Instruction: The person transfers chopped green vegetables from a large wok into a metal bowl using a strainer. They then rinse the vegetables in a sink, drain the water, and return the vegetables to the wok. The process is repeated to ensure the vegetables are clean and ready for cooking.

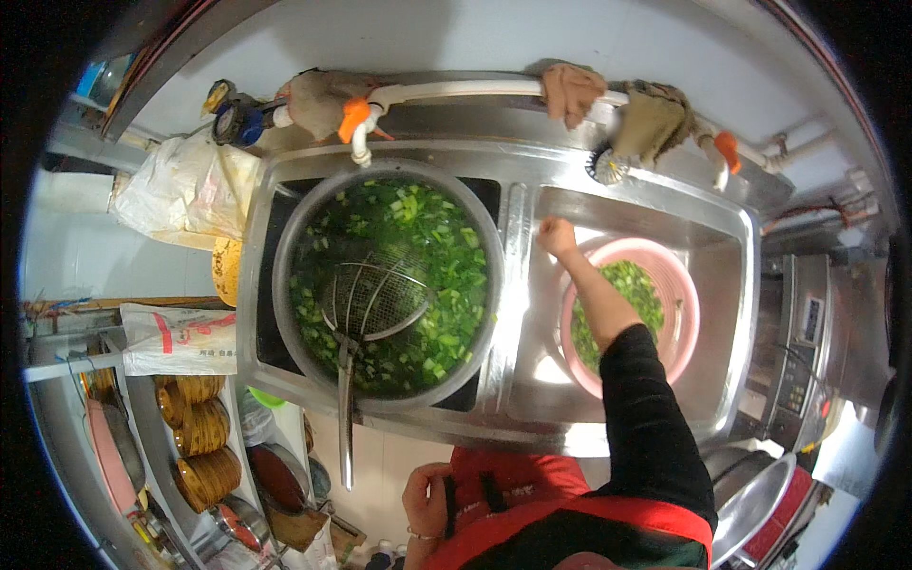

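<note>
My right hand (556,236) is over the right sink basin, near the divider, fingers curled and nothing visible in them. Under that forearm, a pink plastic colander (685,335) holds chopped greens (630,281). A large metal pot (281,285) fills the left basin, with chopped green vegetables (456,306) floating in water. Its wire-mesh skimmer (381,299) lies partly in the water, the metal handle (346,420) reaching out over the front edge. Low by the red apron (520,474) hangs my left hand (426,491), loosely curled, with no object visible in it.
White taps with orange handles (354,117) (727,151) project over the sink's back edge. Cloths (324,103) (572,92) hang on the pipe. Stacked brown bowls (208,477) stand on shelves at left. A metal basin (755,509) is at lower right.
</note>
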The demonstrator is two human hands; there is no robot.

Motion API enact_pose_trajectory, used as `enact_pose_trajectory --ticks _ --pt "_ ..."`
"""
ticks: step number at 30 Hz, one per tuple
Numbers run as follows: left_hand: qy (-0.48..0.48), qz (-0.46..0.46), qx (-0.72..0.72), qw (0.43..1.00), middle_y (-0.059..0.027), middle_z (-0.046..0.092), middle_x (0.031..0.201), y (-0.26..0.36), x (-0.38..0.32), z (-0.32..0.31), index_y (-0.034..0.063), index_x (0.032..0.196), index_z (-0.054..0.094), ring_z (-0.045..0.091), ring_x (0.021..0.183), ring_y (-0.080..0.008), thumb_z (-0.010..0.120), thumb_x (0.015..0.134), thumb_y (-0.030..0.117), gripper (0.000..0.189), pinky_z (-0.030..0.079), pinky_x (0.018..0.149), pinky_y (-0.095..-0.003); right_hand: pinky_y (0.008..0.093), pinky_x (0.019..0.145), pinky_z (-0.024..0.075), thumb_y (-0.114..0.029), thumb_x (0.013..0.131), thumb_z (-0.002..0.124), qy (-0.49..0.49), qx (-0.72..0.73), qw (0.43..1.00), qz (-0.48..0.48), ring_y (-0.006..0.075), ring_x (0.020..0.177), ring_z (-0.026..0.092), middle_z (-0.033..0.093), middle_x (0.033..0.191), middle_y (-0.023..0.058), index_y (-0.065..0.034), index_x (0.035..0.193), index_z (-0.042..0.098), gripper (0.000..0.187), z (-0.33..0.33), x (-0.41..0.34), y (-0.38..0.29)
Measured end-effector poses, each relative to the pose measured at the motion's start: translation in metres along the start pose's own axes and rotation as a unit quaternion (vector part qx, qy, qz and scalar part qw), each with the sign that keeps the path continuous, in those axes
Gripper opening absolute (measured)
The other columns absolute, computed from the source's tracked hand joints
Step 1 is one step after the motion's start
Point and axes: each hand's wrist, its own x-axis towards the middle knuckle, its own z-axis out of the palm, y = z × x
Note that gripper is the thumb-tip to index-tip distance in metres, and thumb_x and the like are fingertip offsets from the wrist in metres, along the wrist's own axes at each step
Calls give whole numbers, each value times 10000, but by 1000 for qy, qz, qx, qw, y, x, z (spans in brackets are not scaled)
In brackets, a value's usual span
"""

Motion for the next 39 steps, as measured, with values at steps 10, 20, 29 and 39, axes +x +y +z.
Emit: enact_pose_trajectory --ticks 10,20,29,39 --pt "-25 108 107 988 -131 587 955 38 31 -21 25 937 570 566 900 -270 491 757 -79 223 449 792 -324 360 755 464 -12 709 616 144 -141 979 -34 311 821 592 603 939 158 -2 947 591 240 -186 -201 38" --pt "14 -97 245 964 -165 511 1109 -65 67 -108 26 1207 372 517 977 -307 630 752 97 528 431 815 -406 337 643 445 -127 773 555 116 403 732 537 257 786 568 580 876 121 39 973 562 260 -213 -310 149" --pt "-119 -241 -91 959 -12 469 577 1 70 -145 63 767 450 453 441 -101 638 683 50 206 388 403 -253 259 418 332 3 662 570 261 439 785 351 120 496 455 488 624 27 18 792 536 135 -240 -273 10" --pt "-114 -193 -241 944 -2 456 618 62 3 -221 -4 1175 396 415 377 -88 610 746 85 487 358 333 -231 302 567 429 35 686 497 261 405 833 272 197 669 510 514 843 115 71 1009 477 325 -324 -364 -140"
